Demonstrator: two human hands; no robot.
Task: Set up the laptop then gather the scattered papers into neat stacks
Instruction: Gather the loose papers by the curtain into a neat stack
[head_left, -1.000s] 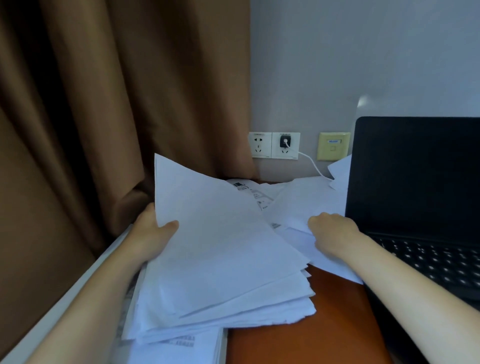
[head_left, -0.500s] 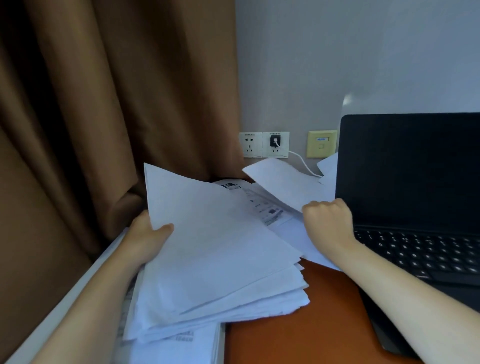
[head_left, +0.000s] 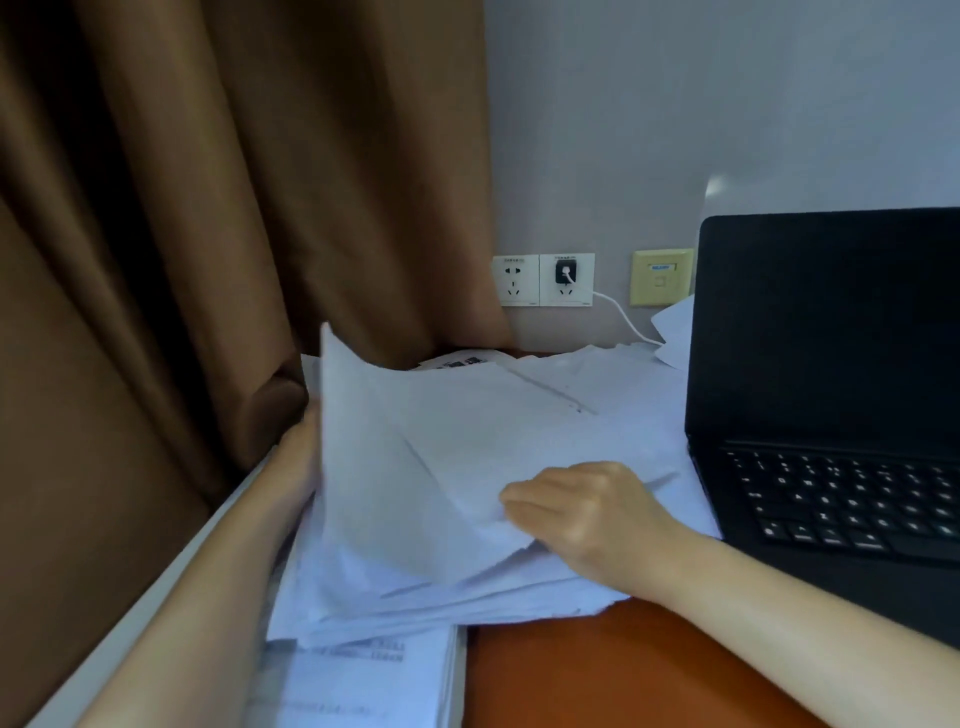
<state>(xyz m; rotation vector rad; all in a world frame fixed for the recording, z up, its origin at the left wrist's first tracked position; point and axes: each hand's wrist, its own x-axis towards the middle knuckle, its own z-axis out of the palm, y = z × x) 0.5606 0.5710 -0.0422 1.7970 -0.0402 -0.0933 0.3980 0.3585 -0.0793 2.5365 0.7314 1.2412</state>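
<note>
Where the white papers (head_left: 441, 467) lie fanned and askew, right hand (head_left: 587, 514) pinches them at 4 o'clock; left hand (head_left: 298, 452), 9 o'clock, grip hidden.

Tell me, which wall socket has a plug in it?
The white socket nearer the laptop: it holds a black plug; the other white socket holds nothing.

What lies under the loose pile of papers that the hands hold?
A printed stack shows under the pile's near edge, with orange desk beside it. The left hand holds the pile's left edge, and the right hand holds it from on top. The rest beneath is covered.
</note>
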